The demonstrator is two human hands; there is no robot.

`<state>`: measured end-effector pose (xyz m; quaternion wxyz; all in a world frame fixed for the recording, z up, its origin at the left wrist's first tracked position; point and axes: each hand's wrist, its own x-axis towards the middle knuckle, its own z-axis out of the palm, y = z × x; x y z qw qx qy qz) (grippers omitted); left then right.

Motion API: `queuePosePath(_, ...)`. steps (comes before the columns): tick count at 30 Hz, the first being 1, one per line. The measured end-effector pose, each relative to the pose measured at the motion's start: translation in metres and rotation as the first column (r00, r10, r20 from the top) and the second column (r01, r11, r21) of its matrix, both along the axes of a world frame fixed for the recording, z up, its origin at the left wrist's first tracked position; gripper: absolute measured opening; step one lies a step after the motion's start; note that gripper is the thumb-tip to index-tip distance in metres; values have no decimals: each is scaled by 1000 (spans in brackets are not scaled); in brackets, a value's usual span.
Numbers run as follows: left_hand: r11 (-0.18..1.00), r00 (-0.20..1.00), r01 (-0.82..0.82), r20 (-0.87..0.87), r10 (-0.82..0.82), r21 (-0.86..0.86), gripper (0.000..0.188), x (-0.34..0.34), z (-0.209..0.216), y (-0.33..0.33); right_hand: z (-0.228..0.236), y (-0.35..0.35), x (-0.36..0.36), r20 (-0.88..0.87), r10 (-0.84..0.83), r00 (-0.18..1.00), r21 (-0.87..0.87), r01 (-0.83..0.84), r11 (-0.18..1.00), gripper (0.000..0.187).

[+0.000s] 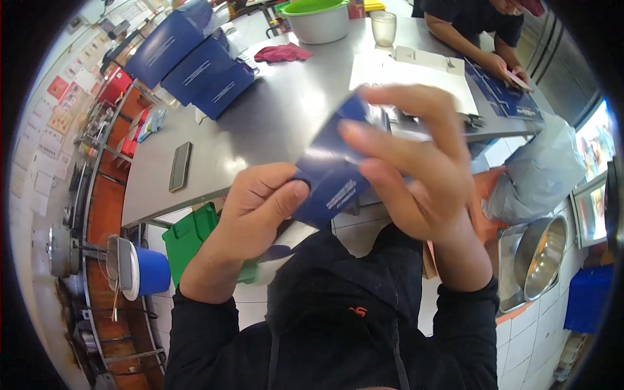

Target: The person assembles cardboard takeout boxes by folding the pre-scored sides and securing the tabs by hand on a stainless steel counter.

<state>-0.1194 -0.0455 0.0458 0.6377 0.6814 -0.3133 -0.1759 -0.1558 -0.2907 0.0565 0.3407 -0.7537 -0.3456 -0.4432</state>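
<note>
Above the person's lap, near the tabletop (286, 97): one blue box (331, 170), held tilted. Left hand (263, 205): pinches its left edge between thumb and fingers. Right hand (419, 166): half open, fingers spread at its upper right, blurred; contact is unclear. Beyond: stacked blue cartons (195, 73), red cloth (283, 52); phone (181, 166) lies left.

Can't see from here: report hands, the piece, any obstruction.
Left hand pinching blue cardboard at its left edge. Right hand at its right side, blurred, grip unclear. Nothing seen blocking; phone off left on table.
</note>
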Motion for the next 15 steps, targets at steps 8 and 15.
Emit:
queuePosePath(8, 907, 993, -25, -113, -24, -420, 42, -2, 26, 9, -43, 49, -27, -38, 275, 961, 50, -273, 961, 41)
queuePosePath(15, 914, 992, -81, 54, 111, -397, 31, -13, 28, 4, -49, 66, -13, 100, 88, 991, 80, -96, 992, 28)
